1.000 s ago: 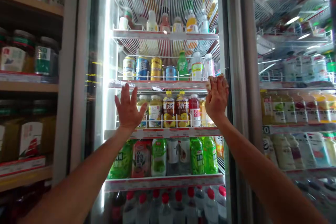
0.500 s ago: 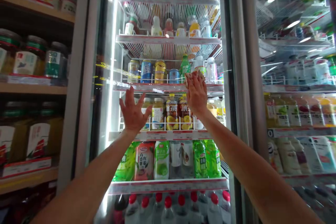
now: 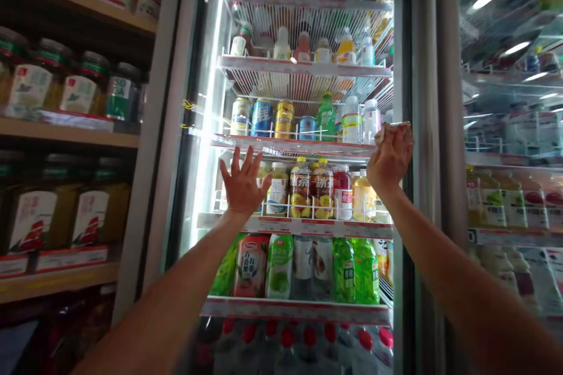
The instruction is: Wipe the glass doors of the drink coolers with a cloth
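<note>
Against the glass door [image 3: 303, 108] of a lit drinks fridge, my left hand [image 3: 244, 184] lies with fingers spread, holding nothing, near the left side. My right hand [image 3: 390, 158] is up at the right edge of the glass, by the dark door frame. Its fingers are pressed over a crumpled, pale, patterned cloth [image 3: 402, 127], most of which the hand covers. Behind the glass, between the hands, stand brown iced tea bottles [image 3: 300, 188], with cans such as a gold one [image 3: 284, 119] and a green bottle [image 3: 325, 117] on the shelf above.
Wooden shelves of jars [image 3: 83, 88] stand at the left, beyond a grey metal post [image 3: 153, 123]. On the right is another glass-fronted fridge with bottles [image 3: 504, 202]. Lower fridge shelves hold green bottles [image 3: 343, 269] and red-capped bottles [image 3: 309, 340].
My right hand has slid the cloth rightwards across the glass to the door's edge, uncovering the bottles behind. My left hand stays spread at nearly the same spot. The view has shifted left.
</note>
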`<state>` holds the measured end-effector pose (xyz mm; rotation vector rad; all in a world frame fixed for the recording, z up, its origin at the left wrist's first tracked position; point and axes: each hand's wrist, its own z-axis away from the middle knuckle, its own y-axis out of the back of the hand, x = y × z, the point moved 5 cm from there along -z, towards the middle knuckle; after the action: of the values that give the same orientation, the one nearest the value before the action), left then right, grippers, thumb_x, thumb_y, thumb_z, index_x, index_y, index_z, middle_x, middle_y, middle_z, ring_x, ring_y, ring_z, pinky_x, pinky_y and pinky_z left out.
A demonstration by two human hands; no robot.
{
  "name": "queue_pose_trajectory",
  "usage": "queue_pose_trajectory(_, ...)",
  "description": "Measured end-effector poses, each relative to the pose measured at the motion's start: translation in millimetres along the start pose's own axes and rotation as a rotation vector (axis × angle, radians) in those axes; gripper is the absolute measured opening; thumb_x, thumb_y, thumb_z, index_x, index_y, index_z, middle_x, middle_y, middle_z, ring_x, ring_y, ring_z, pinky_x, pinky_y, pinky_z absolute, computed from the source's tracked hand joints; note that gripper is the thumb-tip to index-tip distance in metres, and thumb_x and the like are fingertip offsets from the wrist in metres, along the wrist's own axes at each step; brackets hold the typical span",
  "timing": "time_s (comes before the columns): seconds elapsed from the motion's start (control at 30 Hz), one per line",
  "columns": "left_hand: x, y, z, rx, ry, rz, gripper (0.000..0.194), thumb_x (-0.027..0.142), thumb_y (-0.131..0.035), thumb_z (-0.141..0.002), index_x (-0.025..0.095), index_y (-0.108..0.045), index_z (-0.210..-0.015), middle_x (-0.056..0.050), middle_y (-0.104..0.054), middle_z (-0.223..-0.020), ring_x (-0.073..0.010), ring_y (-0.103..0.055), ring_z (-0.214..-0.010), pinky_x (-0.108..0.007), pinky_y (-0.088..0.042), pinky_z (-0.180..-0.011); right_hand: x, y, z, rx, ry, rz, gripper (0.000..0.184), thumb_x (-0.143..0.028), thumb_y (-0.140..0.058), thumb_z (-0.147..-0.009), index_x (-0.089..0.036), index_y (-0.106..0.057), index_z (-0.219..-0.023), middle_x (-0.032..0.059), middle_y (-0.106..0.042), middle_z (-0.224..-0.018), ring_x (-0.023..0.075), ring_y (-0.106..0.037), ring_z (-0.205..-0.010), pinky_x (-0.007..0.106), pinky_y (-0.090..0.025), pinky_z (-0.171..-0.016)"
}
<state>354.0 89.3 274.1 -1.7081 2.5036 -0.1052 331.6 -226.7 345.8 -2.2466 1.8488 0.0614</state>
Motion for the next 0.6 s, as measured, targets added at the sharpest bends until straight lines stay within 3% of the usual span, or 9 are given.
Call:
queue_pose_trajectory(0.23,2.2,0.3,0.9,-0.001,-0.013,-0.083,0.054,0.046,-0.045,-0.081,0.023,-0.041,-0.130,-0.004,-0.041,-0.138,-0.0269,-0.018,-0.135,-0.051,0.000,-0.109,-46.1,-9.6,0.2,-0.047,0.073,-0.040,0.058,-0.019,-0.035,-0.080,-0.016,-0.030,-0.138,0.0079,-0.023,-0.147,0.0276,-0.016,-0.136,0.051,-0.021,-0.107)
queue_pose_trajectory(0.4,2.4,-0.8,1.6,-0.008,0.000,-0.085,0.054,0.046,-0.045,-0.081,0.023,-0.041,-0.130,-0.004,-0.039,-0.139,-0.0288,-0.015,-0.136,-0.053,0.000,-0.109,-36.7,-3.8,1.9,-0.111,0.217,-0.040,0.057,-0.022,-0.033,-0.083,-0.020,-0.025,-0.140,0.0056,-0.023,-0.147,0.0261,-0.016,-0.136,0.051,-0.019,-0.108)
queue_pose_trajectory(0.5,1.7,-1.7,1.7,-0.010,0.004,-0.071,0.055,0.046,-0.046,-0.081,0.024,-0.040,-0.131,-0.003,-0.038,-0.139,-0.0293,-0.013,-0.136,-0.054,0.001,-0.108,-26.5,-0.8,-2.0,-0.106,0.160,0.000,0.059,-0.021,-0.033,-0.083,-0.019,-0.022,-0.141,0.0057,-0.023,-0.147,0.0268,-0.017,-0.136,0.051,-0.019,-0.108)
queue_pose_trajectory(0.6,0.9,-2.1,1.5,-0.014,0.012,-0.061,0.055,0.045,-0.046,-0.081,0.025,-0.039,-0.131,-0.003,-0.038,-0.139,-0.0291,-0.014,-0.136,-0.055,0.001,-0.108,-39.7,-6.2,-2.2,-0.100,0.132,-0.013,0.058,-0.021,-0.031,-0.084,-0.019,-0.020,-0.141,0.0055,-0.022,-0.147,0.0277,-0.017,-0.136,0.052,-0.020,-0.108)
